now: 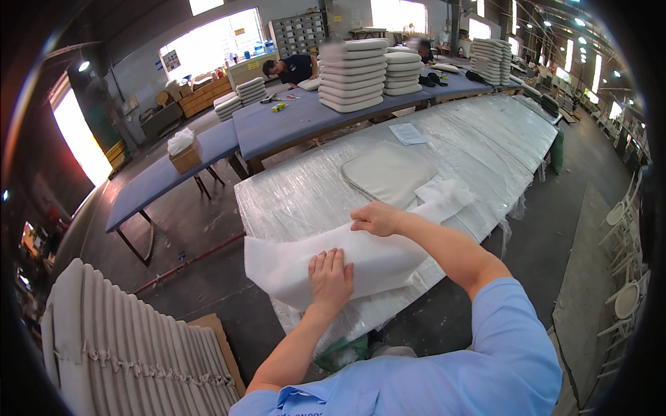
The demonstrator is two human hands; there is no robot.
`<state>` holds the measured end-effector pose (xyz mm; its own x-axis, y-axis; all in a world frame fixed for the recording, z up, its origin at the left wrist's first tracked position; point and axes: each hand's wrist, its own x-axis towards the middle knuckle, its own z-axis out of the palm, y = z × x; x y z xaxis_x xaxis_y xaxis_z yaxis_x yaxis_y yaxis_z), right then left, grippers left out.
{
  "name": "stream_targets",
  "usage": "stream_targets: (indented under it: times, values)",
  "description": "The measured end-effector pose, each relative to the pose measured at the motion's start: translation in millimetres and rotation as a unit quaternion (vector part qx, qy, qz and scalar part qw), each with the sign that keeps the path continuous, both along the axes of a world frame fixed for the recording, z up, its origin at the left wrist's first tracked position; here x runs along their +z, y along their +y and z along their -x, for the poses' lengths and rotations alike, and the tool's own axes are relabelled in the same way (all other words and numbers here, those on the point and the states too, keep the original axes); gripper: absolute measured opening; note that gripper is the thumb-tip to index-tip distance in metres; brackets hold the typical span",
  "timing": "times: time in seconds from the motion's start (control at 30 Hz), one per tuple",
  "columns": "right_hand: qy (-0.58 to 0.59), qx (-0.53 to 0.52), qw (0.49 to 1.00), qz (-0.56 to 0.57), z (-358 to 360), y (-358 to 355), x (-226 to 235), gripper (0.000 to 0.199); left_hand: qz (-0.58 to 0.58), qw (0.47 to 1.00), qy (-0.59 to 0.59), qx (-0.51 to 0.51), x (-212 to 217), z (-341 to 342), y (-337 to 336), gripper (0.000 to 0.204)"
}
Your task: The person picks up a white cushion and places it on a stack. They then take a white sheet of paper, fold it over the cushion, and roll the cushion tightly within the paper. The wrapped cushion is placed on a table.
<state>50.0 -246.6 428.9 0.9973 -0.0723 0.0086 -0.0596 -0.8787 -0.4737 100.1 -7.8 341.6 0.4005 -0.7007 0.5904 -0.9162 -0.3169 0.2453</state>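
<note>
A bulky piece of white batting (277, 267) lies along the near end of a table covered in clear plastic film. It looks folded round something thick, whose inside is hidden. My left hand (331, 281) rests flat on its near side with the fingers extended. At its upper edge, my right hand (378, 218) has curled fingers closed on the batting. A loose end of batting (447, 197) spreads out beyond my right forearm. Just past it lies a flat, light grey cushion cover (388, 173). A sheet of paper (408, 134) sits farther up the film.
At my lower left stands a long row of grey cushions (139, 340) with ties. Blue tables (277, 128) beyond carry stacked cushions (352, 76). A cardboard box (186, 156) holds white stuff. One person (295, 69) leans over a far table. White chairs (626, 298) line the right side.
</note>
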Motion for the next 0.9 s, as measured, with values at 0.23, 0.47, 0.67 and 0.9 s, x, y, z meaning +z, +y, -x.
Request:
stream_targets:
  times: [0.23, 0.47, 0.67, 0.9]
  values:
    - [0.115, -0.022, 0.989, -0.094, 6.1, -20.7, -64.9, 0.036, -0.040, 0.998, -0.012, -0.051, 20.8, 13.4, -12.0, 0.051]
    - [0.168, -0.087, 0.976, -0.110, 17.1, -23.4, -39.4, 0.049, -0.129, 0.989, -0.016, -0.072, 26.8, 19.8, -36.3, 0.066]
    - [0.195, -0.115, 0.967, -0.115, 73.8, -41.9, -9.5, 0.048, -0.189, 0.972, -0.006, -0.143, 28.9, 7.1, -40.3, 0.052]
    - [0.066, -0.179, 0.951, -0.241, 93.0, 6.1, -30.6, 0.036, -0.225, 0.939, -0.074, -0.247, 52.3, -49.1, -38.1, 0.041]
